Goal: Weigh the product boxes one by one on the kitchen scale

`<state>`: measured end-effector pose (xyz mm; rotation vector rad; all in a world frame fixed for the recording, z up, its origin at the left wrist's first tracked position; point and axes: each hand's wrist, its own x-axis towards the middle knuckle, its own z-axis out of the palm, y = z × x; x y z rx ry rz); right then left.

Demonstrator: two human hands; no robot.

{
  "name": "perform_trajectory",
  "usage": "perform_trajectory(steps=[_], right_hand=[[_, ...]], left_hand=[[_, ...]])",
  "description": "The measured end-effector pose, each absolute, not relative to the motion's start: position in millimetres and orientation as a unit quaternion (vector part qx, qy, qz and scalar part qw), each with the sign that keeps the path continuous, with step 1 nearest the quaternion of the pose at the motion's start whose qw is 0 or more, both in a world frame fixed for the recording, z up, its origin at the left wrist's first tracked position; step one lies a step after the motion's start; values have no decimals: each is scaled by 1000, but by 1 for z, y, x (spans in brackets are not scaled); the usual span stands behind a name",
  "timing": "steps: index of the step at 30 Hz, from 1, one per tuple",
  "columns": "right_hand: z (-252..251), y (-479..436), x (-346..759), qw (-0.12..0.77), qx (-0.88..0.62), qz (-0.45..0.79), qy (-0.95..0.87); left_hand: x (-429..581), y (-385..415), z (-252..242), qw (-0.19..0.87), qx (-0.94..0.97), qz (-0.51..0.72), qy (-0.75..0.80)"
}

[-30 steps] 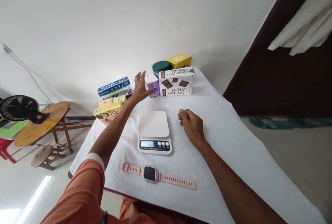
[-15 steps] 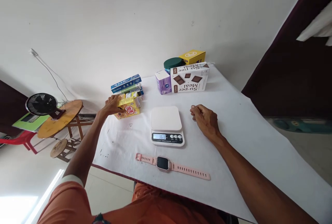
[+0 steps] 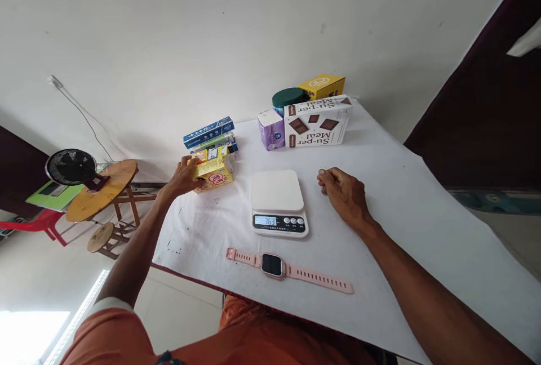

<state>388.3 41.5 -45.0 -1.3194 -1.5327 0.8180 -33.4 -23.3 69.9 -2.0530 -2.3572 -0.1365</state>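
Note:
My left hand (image 3: 185,177) is closed around the left end of a yellow box (image 3: 216,176) with red lettering, thumb on its front and fingers over the top. Behind that box, smaller cartons and a long blue box (image 3: 209,132) stand close together. My right hand (image 3: 344,191) rests on the table with its fingers curled in, and nothing shows in it. Between my hands sits a white digital scale (image 3: 278,191), its pan bare and its display reading 363. Nearer to me lies a smartwatch (image 3: 271,265) with a pink strap spread flat.
At the back stand a white chocolate-pictured box (image 3: 316,127), a purple pack (image 3: 271,131), a green-lidded container (image 3: 289,97) and a yellow carton (image 3: 323,86). The wall rises behind the white-covered table (image 3: 393,185). A black fan (image 3: 71,167) stands on a wooden stool to the left.
The camera view has shifted a little, so the table things appear slightly farther right. My left hand stays on the yellow box, and my right hand remains curled beside the scale.

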Motion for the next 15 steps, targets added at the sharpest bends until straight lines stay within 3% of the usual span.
perform_trajectory(steps=[5, 11, 15], right_hand=[[-45, 42, 388, 466, -533, 340, -619], [-47, 45, 386, 477, -524, 339, -619], [-47, 46, 386, 483, -519, 345, -614]], left_hand=[[-23, -41, 72, 86, -645, -90, -754], [-22, -52, 93, 21, -621, -246, -744], [0, -55, 122, -76, -616, -352, -700]])
